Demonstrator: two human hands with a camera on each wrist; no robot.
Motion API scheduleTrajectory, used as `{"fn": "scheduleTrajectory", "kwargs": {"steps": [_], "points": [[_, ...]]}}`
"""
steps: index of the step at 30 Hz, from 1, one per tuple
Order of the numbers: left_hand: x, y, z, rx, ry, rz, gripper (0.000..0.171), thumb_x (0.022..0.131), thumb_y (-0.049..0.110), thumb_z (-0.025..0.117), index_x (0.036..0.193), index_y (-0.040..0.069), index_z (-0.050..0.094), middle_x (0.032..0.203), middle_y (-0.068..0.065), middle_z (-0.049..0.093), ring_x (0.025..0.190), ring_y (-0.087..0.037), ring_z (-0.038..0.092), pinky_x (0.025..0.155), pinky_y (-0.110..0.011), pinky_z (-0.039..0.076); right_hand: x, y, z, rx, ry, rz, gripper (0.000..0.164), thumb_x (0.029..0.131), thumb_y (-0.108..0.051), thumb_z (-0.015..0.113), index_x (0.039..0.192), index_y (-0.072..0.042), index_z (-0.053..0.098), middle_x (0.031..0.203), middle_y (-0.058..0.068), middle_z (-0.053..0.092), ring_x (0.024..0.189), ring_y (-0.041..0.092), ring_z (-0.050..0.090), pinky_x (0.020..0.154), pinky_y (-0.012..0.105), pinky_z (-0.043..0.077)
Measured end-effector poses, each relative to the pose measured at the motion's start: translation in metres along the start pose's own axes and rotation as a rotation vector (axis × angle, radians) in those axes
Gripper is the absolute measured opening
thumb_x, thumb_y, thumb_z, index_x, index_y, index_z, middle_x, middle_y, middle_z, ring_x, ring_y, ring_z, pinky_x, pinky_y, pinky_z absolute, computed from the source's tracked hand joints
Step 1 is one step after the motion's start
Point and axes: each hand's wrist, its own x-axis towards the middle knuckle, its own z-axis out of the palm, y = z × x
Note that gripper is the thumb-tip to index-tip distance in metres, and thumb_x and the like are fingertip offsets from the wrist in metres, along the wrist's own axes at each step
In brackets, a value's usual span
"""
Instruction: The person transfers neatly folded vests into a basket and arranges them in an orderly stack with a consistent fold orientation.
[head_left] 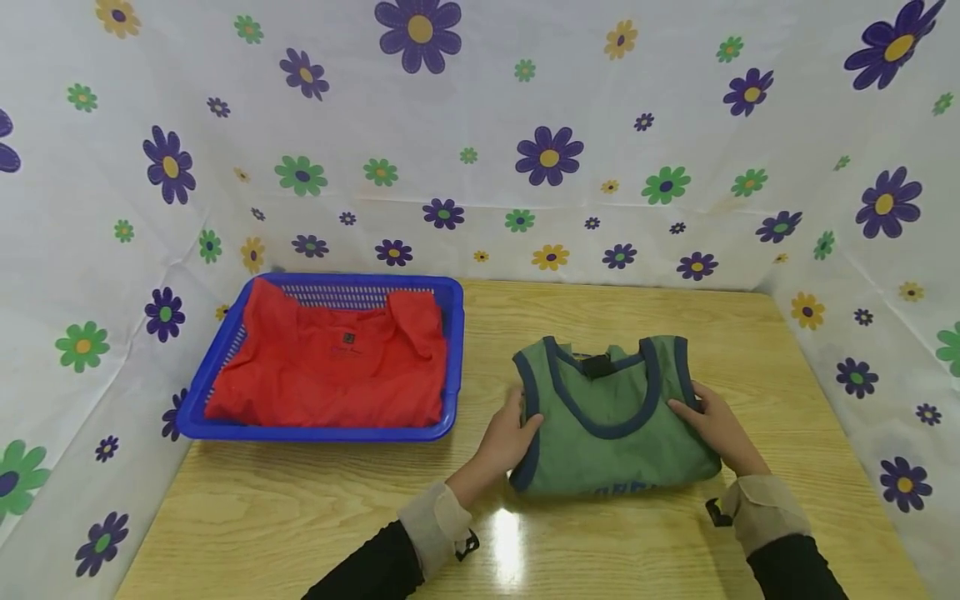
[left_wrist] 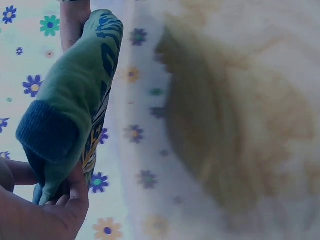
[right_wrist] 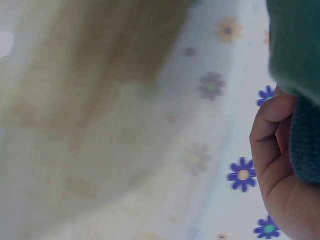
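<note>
A folded green tank top (head_left: pixel 600 442) with dark blue trim is held above the wooden table, to the right of the basket. My left hand (head_left: pixel 506 442) grips its left side, thumb on the front and fingers behind. On the other side my right hand (head_left: pixel 716 425) pinches the right edge in the same way. In the left wrist view the folded bundle of the tank top (left_wrist: pixel 75 90) shows from its end, with printed lettering on its underside. The right wrist view shows curled fingers (right_wrist: pixel 267 130) under the green cloth.
At the left of the table (head_left: pixel 360 517) stands a blue plastic basket (head_left: pixel 315 434) with a folded red shirt (head_left: pixel 337 375) in it. A white cloth with printed flowers (head_left: pixel 480 125) rises behind the table and along both sides.
</note>
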Motion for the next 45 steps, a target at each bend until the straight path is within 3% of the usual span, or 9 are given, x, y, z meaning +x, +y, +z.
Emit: {"fn": "scheduleTrajectory", "kwargs": {"steps": [7, 11, 16, 19, 24, 30, 34, 40, 45], "points": [[-0.002, 0.024, -0.03, 0.029, 0.021, 0.014, 0.044, 0.098, 0.018, 0.049, 0.137, 0.003, 0.034, 0.13, -0.025, 0.053, 0.121, -0.037, 0.051, 0.095, -0.05, 0.045, 0.009, -0.035, -0.004, 0.019, 0.008, -0.048, 0.052, 0.097, -0.031, 0.051, 0.135, 0.002, 0.038, 0.094, 0.002, 0.065, 0.073, 0.004, 0.062, 0.066, 0.027, 0.052], [-0.006, 0.043, -0.057, 0.055, 0.021, 0.039, 0.042, 0.098, 0.017, 0.048, 0.136, 0.004, 0.035, 0.13, -0.024, 0.053, 0.121, -0.037, 0.051, 0.095, -0.05, 0.045, 0.016, -0.055, -0.001, 0.063, -0.008, -0.041, 0.054, 0.097, -0.034, 0.049, 0.137, 0.0, 0.036, 0.092, -0.002, 0.063, 0.073, 0.006, 0.063, 0.067, 0.028, 0.053], [-0.012, 0.054, -0.095, -0.001, 0.033, 0.013, 0.049, 0.098, 0.015, 0.048, 0.141, 0.002, 0.031, 0.137, -0.024, 0.048, 0.126, -0.036, 0.048, 0.1, -0.049, 0.042, 0.023, -0.086, 0.007, 0.181, -0.079, -0.049, 0.055, 0.1, -0.032, 0.042, 0.143, 0.001, 0.029, 0.105, -0.007, 0.056, 0.086, 0.001, 0.059, 0.077, 0.022, 0.05], [-0.016, 0.051, -0.121, -0.022, 0.034, -0.021, 0.052, 0.098, 0.015, 0.047, 0.144, 0.001, 0.026, 0.139, -0.025, 0.045, 0.125, -0.036, 0.048, 0.101, -0.049, 0.041, 0.029, -0.108, 0.019, 0.269, -0.136, -0.062, 0.054, 0.1, -0.025, 0.039, 0.146, 0.0, 0.026, 0.115, -0.005, 0.051, 0.094, -0.001, 0.055, 0.084, 0.019, 0.046], [-0.02, 0.037, -0.173, -0.033, 0.017, -0.076, 0.053, 0.1, 0.015, 0.043, 0.146, 0.003, 0.021, 0.137, -0.026, 0.046, 0.119, -0.038, 0.052, 0.097, -0.048, 0.045, 0.049, -0.141, 0.049, 0.295, -0.202, -0.093, 0.055, 0.099, -0.021, 0.042, 0.147, -0.001, 0.023, 0.131, 0.018, 0.048, 0.098, -0.002, 0.056, 0.091, 0.024, 0.047], [-0.024, 0.021, -0.241, -0.04, 0.014, -0.131, 0.056, 0.101, 0.013, 0.038, 0.149, 0.001, 0.012, 0.144, -0.027, 0.037, 0.124, -0.041, 0.048, 0.102, -0.05, 0.042, 0.074, -0.181, 0.096, 0.288, -0.233, -0.111, 0.049, 0.098, -0.018, 0.047, 0.142, -0.001, 0.033, 0.123, 0.023, 0.056, 0.089, 0.003, 0.062, 0.087, 0.031, 0.052], [-0.025, 0.011, -0.28, 0.057, 0.035, -0.183, 0.061, 0.101, 0.014, 0.039, 0.15, -0.001, 0.006, 0.151, -0.027, 0.022, 0.135, -0.042, 0.033, 0.109, -0.053, 0.031, 0.089, -0.206, 0.126, 0.239, -0.213, -0.13, 0.044, 0.098, -0.015, 0.048, 0.137, 0.001, 0.04, 0.118, 0.027, 0.06, 0.085, 0.007, 0.064, 0.085, 0.034, 0.054], [-0.023, -0.014, -0.327, 0.192, 0.045, -0.254, 0.065, 0.101, 0.016, 0.04, 0.148, -0.005, 0.0, 0.153, -0.03, 0.007, 0.14, -0.047, 0.015, 0.11, -0.058, 0.025, 0.105, -0.236, 0.165, 0.122, -0.186, -0.148, 0.039, 0.095, -0.014, 0.053, 0.13, 0.001, 0.046, 0.09, 0.021, 0.067, 0.072, 0.01, 0.062, 0.074, 0.032, 0.055], [-0.023, -0.034, -0.356, 0.241, 0.031, -0.286, 0.065, 0.101, 0.015, 0.038, 0.147, -0.009, -0.001, 0.152, -0.034, 0.003, 0.138, -0.051, 0.012, 0.109, -0.06, 0.024, 0.114, -0.254, 0.193, -0.001, -0.164, -0.15, 0.05, 0.093, -0.017, 0.058, 0.135, 0.004, 0.041, 0.075, 0.002, 0.045, 0.069, 0.011, 0.041, 0.067, 0.024, 0.04]]}}
